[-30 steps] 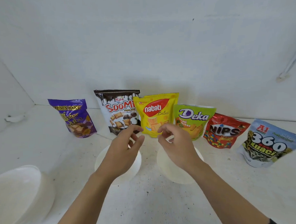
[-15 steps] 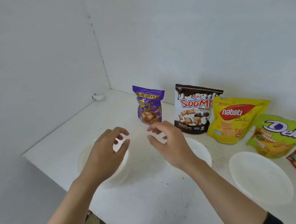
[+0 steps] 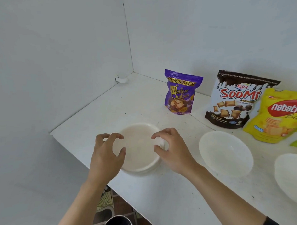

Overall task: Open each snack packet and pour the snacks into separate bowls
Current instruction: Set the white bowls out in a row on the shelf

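Head cam: bowl stack [image 3: 139, 151] near the table [image 3: 164, 192] corner
Left hand [image 3: 106, 156]: fingers spread, at the stack's left rim, gripping nothing
Right hand [image 3: 172, 150]: same, right rim
Packets: Wafer Qube [image 3: 180, 92], Soomi [image 3: 236, 101] standing behind

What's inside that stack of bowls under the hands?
The top bowl of the stack of bowls looks empty, no snacks. The hands cover parts of its rim; the bowls beneath are hidden.

Place: a plain home corner is suggested.
Evidence: white bench [image 3: 144, 102], bare white walls [image 3: 58, 56], patterned floor [image 3: 117, 206] are seen.

Open tabletop [image 3: 110, 112] left of packets [image 3: 180, 92]
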The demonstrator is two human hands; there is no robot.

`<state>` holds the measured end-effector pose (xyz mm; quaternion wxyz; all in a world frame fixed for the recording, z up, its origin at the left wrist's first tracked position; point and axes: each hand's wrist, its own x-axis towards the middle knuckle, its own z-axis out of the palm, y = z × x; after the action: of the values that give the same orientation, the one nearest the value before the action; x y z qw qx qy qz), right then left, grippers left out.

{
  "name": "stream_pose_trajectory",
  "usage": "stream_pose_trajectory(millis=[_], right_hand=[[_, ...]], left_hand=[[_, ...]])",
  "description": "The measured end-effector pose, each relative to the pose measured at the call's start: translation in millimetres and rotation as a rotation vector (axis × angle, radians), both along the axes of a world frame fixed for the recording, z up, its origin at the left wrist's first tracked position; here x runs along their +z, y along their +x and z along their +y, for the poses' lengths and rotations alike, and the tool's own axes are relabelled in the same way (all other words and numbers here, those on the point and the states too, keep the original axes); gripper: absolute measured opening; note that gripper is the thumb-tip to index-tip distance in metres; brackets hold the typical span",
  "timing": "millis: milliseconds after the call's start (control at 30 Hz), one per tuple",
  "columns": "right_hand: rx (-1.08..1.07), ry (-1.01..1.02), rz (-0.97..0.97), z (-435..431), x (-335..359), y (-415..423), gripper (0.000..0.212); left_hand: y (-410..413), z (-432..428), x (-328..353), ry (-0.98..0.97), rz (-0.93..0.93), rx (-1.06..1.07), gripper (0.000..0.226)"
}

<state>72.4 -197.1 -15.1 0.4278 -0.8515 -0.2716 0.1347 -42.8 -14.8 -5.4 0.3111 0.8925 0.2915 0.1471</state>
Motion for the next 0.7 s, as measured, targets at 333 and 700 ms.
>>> stream_pose_trajectory(millis=[333,700], right_hand=[[-0.099,-0.108,0.085,16,-5,-7,0.039],[-0.187,0.140,-0.019,17,26,-1,0.045]], left_hand=[[0,17,-8,-0.134,0.086,-0.066,0.048],[13,23,31,0.075,-0.035,-0.117,0.053]])
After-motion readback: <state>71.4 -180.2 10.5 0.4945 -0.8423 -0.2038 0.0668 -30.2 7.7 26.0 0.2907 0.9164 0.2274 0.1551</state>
